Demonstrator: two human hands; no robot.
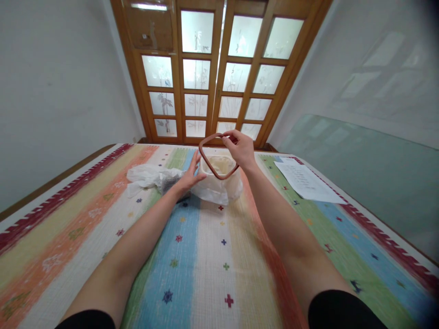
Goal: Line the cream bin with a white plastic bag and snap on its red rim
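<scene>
My right hand [240,148] pinches the upper right edge of a thin brown rounded-square ring [207,163], holding it tilted above a small white bin [205,170]. A thin whitish plastic bag [219,194] hangs around the bin's outside. The bin's inside looks pale yellowish through the ring. My left hand [190,177] rests against the bin's left side, fingers spread and thumb near the rim. Beside that hand lies a crumpled white plastic bag [147,177], with a dark bundle [170,184] at its right end, partly hidden by my left hand and wrist.
A striped, patterned cloth [209,256] covers the table. Printed paper sheets [307,180] lie on the right side. Beyond the table's far edge stand wooden doors [214,77] with frosted panes. White walls [61,68] rise on both sides.
</scene>
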